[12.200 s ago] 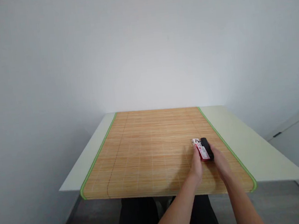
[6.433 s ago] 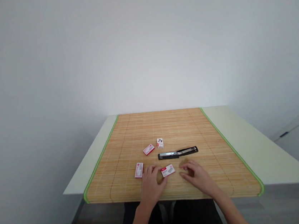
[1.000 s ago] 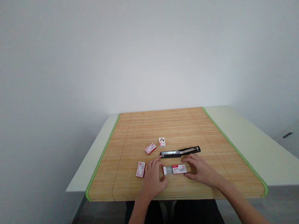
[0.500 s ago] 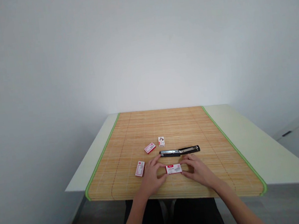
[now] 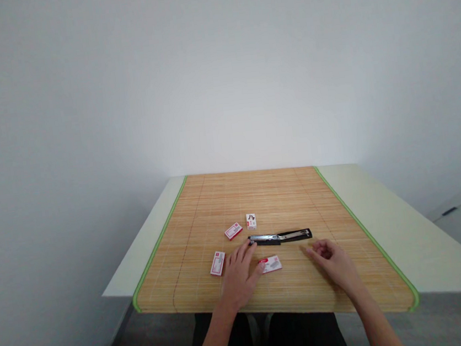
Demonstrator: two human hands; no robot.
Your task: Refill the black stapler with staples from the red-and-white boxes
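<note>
A long black stapler (image 5: 279,238) lies opened out flat on the bamboo mat, its silver metal parts showing. In front of it is a white and red staple box (image 5: 271,264). My left hand (image 5: 238,279) is spread out, thumb at the box's left end and fingertips close to the stapler's left end. To the right of the box, apart from it, my right hand (image 5: 336,265) has its fingers curled in, with nothing seen in them. Just left of my left hand lies another red and white box (image 5: 217,264).
Beyond the left hand lies a tilted red and white box (image 5: 233,231). A small white box (image 5: 251,221) with a dark picture stands behind the stapler. The bamboo mat (image 5: 283,195) with green edging covers the middle of the white table (image 5: 412,230), which meets a wall.
My right hand has let go of the staple box and moved right, its fingers curling. My left hand has loosened from a pinch and spread, and the box now sits slightly tilted.
</note>
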